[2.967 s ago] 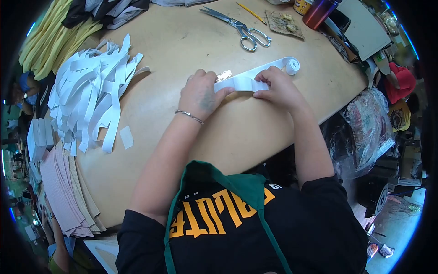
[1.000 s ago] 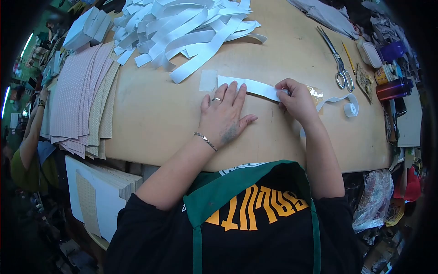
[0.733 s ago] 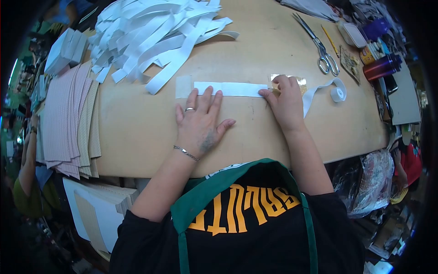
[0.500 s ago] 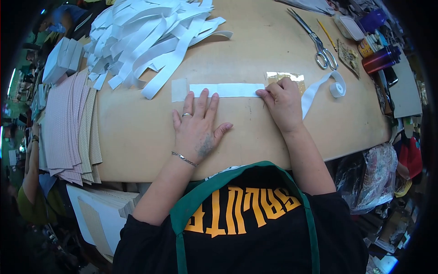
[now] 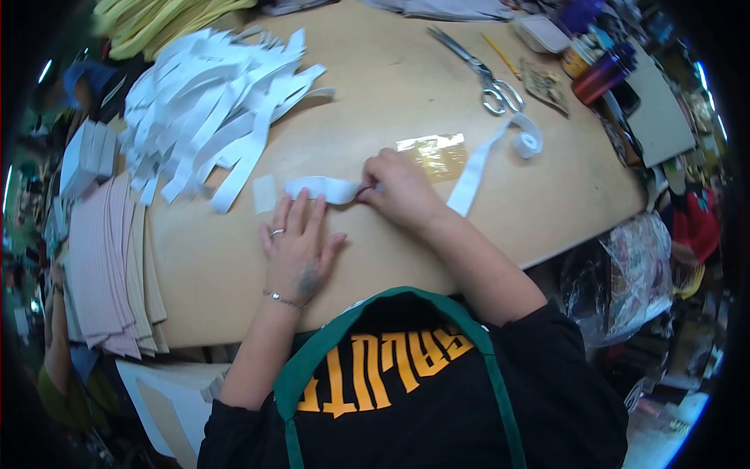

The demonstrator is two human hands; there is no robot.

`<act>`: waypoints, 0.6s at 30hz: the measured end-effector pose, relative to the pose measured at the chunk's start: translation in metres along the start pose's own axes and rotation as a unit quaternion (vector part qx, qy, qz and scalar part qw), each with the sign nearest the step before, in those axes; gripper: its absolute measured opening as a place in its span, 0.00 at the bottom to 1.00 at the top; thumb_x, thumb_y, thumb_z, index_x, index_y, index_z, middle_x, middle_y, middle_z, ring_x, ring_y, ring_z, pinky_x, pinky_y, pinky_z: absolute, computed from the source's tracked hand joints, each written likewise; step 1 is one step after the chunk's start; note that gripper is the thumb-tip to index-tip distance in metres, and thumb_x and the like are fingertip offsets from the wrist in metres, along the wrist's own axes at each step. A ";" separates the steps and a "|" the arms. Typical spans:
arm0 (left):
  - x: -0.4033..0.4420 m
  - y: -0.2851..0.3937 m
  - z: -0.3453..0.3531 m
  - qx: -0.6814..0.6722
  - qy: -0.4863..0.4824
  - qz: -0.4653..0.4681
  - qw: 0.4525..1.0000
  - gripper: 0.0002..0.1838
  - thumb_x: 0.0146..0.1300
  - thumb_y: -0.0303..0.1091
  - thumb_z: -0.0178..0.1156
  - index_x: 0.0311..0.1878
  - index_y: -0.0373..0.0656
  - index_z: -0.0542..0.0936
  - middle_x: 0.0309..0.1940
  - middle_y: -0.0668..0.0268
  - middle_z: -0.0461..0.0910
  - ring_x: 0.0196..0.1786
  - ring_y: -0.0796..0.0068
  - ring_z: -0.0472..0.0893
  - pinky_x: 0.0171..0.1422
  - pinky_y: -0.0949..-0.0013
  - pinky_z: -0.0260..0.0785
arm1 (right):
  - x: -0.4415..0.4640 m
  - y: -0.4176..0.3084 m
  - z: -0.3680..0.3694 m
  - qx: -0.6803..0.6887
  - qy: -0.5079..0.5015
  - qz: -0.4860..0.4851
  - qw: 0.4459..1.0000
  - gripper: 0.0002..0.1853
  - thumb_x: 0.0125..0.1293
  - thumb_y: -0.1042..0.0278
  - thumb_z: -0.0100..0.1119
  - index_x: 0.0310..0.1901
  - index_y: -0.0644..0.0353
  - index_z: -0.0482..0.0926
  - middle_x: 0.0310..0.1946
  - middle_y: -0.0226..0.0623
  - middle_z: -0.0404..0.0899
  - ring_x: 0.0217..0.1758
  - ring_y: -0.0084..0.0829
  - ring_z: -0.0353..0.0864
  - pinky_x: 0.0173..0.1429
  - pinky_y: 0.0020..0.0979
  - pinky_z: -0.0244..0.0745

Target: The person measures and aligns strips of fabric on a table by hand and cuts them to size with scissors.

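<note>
White strip [image 5: 322, 188], left end under left hand [image 5: 298, 248], right end pinched.

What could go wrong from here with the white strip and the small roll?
The white strip bends between the left hand and the right hand, so it might crease or slip.

The loose tail of the small roll lies close to the right forearm, which could drag it.
</note>
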State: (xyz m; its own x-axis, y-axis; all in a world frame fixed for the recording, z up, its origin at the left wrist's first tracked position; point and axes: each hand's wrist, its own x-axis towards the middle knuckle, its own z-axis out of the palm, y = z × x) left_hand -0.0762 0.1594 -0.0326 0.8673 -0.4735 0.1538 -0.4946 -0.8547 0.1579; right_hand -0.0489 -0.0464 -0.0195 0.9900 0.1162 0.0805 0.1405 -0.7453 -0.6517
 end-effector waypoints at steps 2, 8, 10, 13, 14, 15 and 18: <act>-0.001 -0.001 -0.001 0.004 0.023 0.026 0.999 0.29 0.63 0.50 0.55 0.65 0.49 0.68 0.67 0.60 0.61 0.70 0.52 0.57 0.66 0.39 0.48 | -0.007 0.005 -0.007 0.056 0.000 0.000 0.998 0.11 0.52 0.66 0.66 0.30 0.61 0.75 0.35 0.43 0.76 0.43 0.45 0.75 0.47 0.39 0.70; 0.000 -0.002 0.000 -0.033 0.025 0.043 0.998 0.27 0.64 0.48 0.54 0.63 0.46 0.70 0.66 0.58 0.62 0.70 0.51 0.58 0.68 0.46 0.49 | -0.051 0.027 -0.113 0.294 0.238 -0.018 0.925 0.08 0.59 0.76 0.61 0.41 0.60 0.77 0.32 0.28 0.77 0.34 0.20 0.76 0.42 0.24 0.72; 0.001 -0.004 0.003 -0.050 -0.009 0.031 0.998 0.28 0.63 0.52 0.54 0.63 0.49 0.71 0.67 0.61 0.62 0.71 0.54 0.57 0.66 0.38 0.48 | -0.079 0.067 -0.175 0.253 0.335 -0.062 0.905 0.08 0.62 0.76 0.60 0.43 0.61 0.77 0.37 0.29 0.79 0.39 0.17 0.77 0.44 0.19 0.71; 0.003 -0.003 0.002 -0.048 0.011 0.045 0.998 0.27 0.62 0.50 0.56 0.61 0.47 0.72 0.65 0.61 0.64 0.69 0.55 0.59 0.66 0.40 0.50 | -0.120 0.128 -0.253 0.132 0.441 -0.016 0.888 0.09 0.62 0.75 0.61 0.44 0.63 0.77 0.39 0.32 0.81 0.40 0.17 0.78 0.44 0.19 0.72; 0.003 -0.004 0.003 -0.050 0.018 0.051 0.997 0.27 0.62 0.49 0.57 0.61 0.46 0.72 0.64 0.60 0.65 0.69 0.55 0.60 0.66 0.41 0.50 | -0.131 0.149 -0.272 0.120 0.451 0.019 0.884 0.09 0.62 0.75 0.61 0.44 0.63 0.77 0.39 0.33 0.81 0.41 0.17 0.78 0.45 0.19 0.72; 0.004 -0.006 0.004 -0.051 0.026 0.057 0.997 0.27 0.62 0.48 0.57 0.61 0.46 0.72 0.64 0.60 0.65 0.69 0.56 0.60 0.67 0.43 0.51 | -0.141 0.170 -0.289 0.109 0.460 0.053 0.880 0.09 0.62 0.75 0.61 0.44 0.64 0.77 0.40 0.33 0.81 0.41 0.18 0.78 0.45 0.19 0.72; 0.008 0.000 0.004 -0.043 0.023 0.070 0.996 0.27 0.61 0.46 0.59 0.60 0.44 0.72 0.63 0.58 0.66 0.68 0.55 0.62 0.67 0.48 0.52 | -0.163 0.229 -0.321 0.084 0.489 0.110 0.861 0.12 0.61 0.71 0.63 0.45 0.64 0.77 0.38 0.34 0.82 0.39 0.20 0.79 0.45 0.20 0.73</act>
State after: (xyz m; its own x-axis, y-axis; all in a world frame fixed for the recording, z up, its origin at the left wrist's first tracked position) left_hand -0.0687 0.1548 -0.0350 0.7864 -0.5753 0.2250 -0.6160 -0.7579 0.2149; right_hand -0.1735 -0.4471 0.0603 0.5436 -0.6848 0.4853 0.0255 -0.5645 -0.8251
